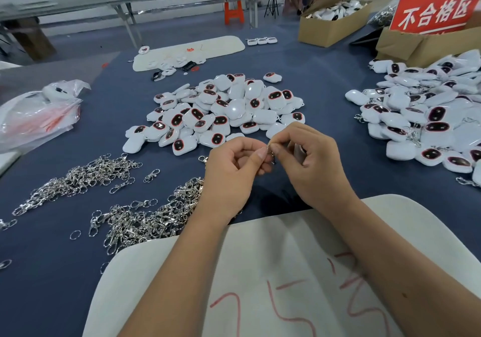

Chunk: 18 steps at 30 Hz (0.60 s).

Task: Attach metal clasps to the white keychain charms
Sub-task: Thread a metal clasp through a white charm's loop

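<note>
Both hands (270, 162) pinching one metal clasp (270, 151) between fingertips.

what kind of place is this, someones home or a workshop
Most likely a small factory assembly bench, not a home. Heaps of identical white charms and loose metal clasps cover the blue table, cardboard boxes hold more, and a red sign reads as a reject area.
</note>
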### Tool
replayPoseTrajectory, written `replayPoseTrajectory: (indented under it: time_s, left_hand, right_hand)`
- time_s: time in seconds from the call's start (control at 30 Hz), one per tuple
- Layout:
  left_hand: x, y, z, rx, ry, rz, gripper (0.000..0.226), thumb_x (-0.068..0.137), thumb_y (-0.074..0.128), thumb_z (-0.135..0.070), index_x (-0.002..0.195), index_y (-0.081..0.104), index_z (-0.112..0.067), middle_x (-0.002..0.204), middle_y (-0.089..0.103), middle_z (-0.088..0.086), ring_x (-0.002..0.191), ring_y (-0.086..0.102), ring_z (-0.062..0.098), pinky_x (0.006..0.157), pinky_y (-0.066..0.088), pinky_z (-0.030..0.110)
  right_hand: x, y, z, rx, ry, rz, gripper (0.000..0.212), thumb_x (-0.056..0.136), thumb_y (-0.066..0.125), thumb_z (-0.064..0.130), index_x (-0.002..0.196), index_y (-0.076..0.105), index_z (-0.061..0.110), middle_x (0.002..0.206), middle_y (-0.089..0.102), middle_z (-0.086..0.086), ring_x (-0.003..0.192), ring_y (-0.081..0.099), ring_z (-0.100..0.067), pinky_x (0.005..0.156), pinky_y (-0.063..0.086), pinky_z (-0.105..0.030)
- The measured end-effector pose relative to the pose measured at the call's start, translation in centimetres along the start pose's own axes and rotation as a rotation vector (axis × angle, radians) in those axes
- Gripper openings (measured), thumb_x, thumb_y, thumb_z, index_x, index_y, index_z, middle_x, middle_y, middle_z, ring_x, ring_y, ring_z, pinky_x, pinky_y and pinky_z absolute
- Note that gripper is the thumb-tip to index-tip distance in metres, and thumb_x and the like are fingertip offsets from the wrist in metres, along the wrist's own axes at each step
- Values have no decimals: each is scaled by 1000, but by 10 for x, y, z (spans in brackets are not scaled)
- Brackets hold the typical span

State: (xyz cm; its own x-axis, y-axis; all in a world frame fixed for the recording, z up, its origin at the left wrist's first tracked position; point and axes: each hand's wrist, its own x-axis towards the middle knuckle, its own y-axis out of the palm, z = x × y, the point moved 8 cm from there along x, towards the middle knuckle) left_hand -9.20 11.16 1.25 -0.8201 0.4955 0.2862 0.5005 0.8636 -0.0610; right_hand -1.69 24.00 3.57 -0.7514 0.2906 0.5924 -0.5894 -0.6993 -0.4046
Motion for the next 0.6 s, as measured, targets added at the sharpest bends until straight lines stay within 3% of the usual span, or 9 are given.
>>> replayPoseTrajectory:
  time_s: [0.17, 0.27, 0.43, 0.5, 0.57, 0.6]
  left_hand:
    - [-3, 2, -10, 164, 89, -31, 13, 98, 59, 0, 92, 70, -3, 77, 71, 2, 68, 67, 10, 70, 54, 23]
    - [-4, 0, -16, 237, 166, -53, 13, 96, 62, -2, 87, 69, -9, 75, 69, -2, 69, 67, 15, 70, 56, 30]
    - [-5, -2, -24, 359, 294, -113, 12, 90, 65, -5, 86, 70, -16, 76, 68, -7, 74, 65, 19, 67, 53, 29]
    - [-5, -3, -26, 373, 330, -130, 13, 90, 66, -5, 86, 70, -16, 77, 68, -7, 75, 65, 20, 68, 54, 31]
    - [-6, -3, -28, 388, 357, -135, 12, 90, 65, -7, 87, 69, -18, 78, 67, -9, 76, 65, 20, 68, 53, 30]
    - [-6, -2, -28, 394, 364, -131, 12, 91, 65, -8, 87, 69, -19, 78, 67, -9, 76, 66, 19, 68, 53, 30]
  right_hand:
    - [0, -2, 1, -91, -46, -47, 19, 94, 70, -1, 81, 70, 13, 80, 64, 7, 59, 43, -14, 61, 36, -22]
    - [-1, -1, 1, -104, -55, -51, 15, 97, 71, 4, 86, 74, 13, 82, 68, 7, 71, 53, -15, 65, 40, -25]
    - [1, 11, -18, 173, 149, 126, 19, 104, 62, 12, 95, 78, 15, 90, 76, 6, 83, 66, -11, 78, 50, -24]
    - [2, 12, -20, 242, 172, 145, 20, 105, 62, 12, 97, 79, 17, 89, 76, 6, 77, 64, -18, 74, 50, -27]
    - [2, 10, -21, 261, 181, 141, 19, 104, 64, 13, 95, 79, 21, 82, 74, 7, 71, 55, -34, 67, 47, -36]
    - [2, 10, -21, 267, 187, 138, 18, 103, 66, 13, 94, 79, 22, 75, 70, 10, 66, 48, -33, 62, 43, -34]
